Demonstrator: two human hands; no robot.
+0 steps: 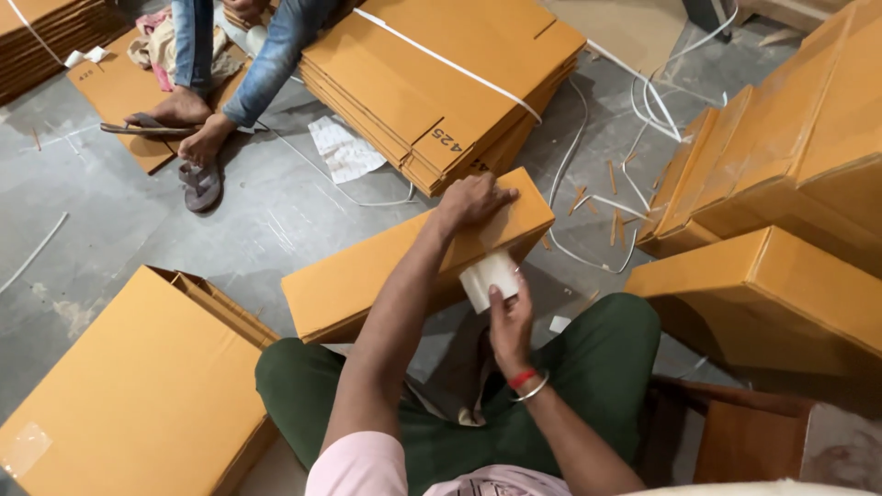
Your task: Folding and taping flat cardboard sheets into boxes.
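A folded brown cardboard box (367, 271) stands on edge across my knees. My left hand (473, 200) presses flat on its upper right end, fingers spread over the top edge. My right hand (511, 321) grips a roll of pale tape (489, 276) held against the box's near side, just below my left hand. I sit in dark green trousers.
A strapped stack of flat cartons (441, 83) lies ahead. Assembled boxes (781, 165) pile up at right, another box (138, 395) at lower left. Another person's legs in jeans and sandalled feet (197, 138) stand at upper left. White strapping bands (643, 101) litter the grey floor.
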